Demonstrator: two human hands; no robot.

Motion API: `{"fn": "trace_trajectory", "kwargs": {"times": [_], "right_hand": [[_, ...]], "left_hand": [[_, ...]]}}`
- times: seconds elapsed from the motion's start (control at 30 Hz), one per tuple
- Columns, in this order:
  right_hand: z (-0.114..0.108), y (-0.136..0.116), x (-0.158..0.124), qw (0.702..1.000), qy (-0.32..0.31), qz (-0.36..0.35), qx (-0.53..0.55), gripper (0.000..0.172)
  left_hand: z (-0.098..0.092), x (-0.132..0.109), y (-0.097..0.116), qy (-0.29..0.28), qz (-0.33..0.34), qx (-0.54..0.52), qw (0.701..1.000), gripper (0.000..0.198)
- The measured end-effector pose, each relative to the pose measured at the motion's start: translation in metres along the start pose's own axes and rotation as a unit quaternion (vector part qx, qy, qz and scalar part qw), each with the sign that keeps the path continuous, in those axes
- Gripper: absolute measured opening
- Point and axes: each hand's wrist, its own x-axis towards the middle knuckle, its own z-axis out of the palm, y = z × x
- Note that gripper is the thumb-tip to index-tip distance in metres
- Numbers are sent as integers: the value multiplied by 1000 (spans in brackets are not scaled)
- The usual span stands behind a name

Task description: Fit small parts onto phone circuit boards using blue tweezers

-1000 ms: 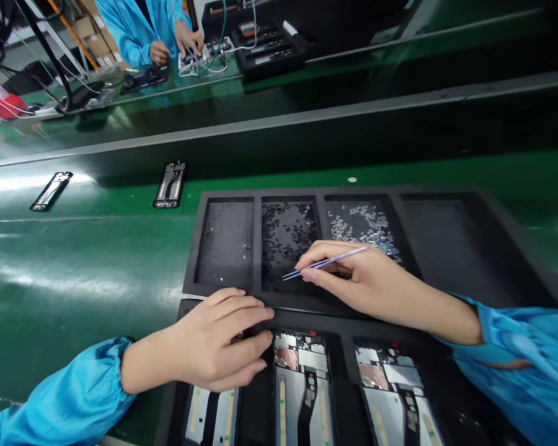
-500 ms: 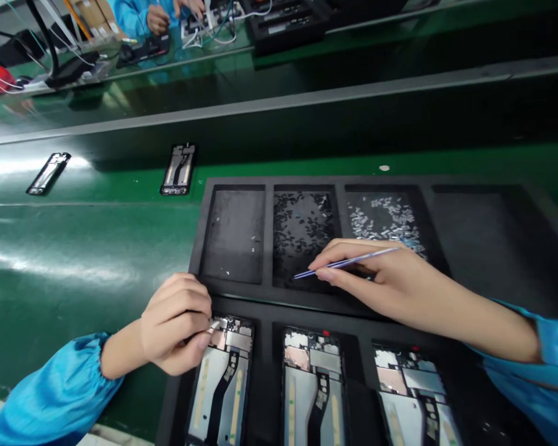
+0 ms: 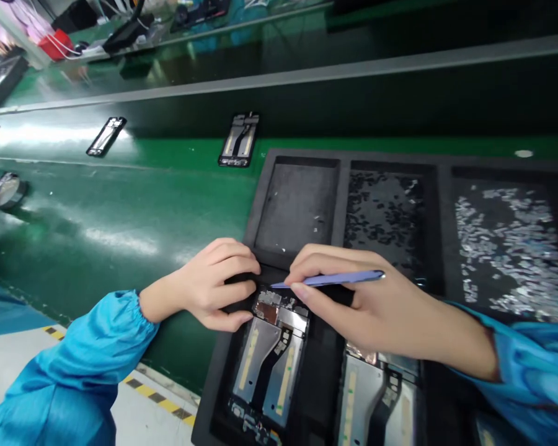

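Observation:
A slim blue-violet pair of tweezers (image 3: 339,279) is held between the thumb and fingers of my right hand (image 3: 376,300). Its tip is over the top end of an opened phone (image 3: 265,341), which lies in a black foam tray (image 3: 323,378). My left hand (image 3: 214,282) rests at the upper left edge of that phone, fingers loosely bent and the thumb apart from them. Nothing shows in it. My right hand partly covers the top of a second opened phone (image 3: 363,390). Whether the tweezers grip a small part is too small to tell.
Behind stands a black compartment tray (image 3: 260,207) with small dark pieces (image 3: 385,204) and shiny silvery pieces (image 3: 511,241). Two phone frames (image 3: 239,139) (image 3: 106,136) lie farther back on the green bench (image 3: 134,204). A round metal object (image 3: 9,191) is at the left.
My right hand has brought the tweezers from the dark-piece compartment to the leftmost phone's top. My left thumb and fingers have come apart. The view has shifted left and down.

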Motion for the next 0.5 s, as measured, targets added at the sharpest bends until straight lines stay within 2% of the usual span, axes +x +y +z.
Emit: {"fn": "trace_trajectory", "kwargs": {"times": [0.27,0.5], "right_hand": [[-1,8,-2,999,-33,-9,12,11],[-2,7,-1,999,-31,-29,10,14]], "left_hand": [[2,-2,1,-10,20,-7,1000,35],[1,0,1,-31,24,-6,999,39]]}}
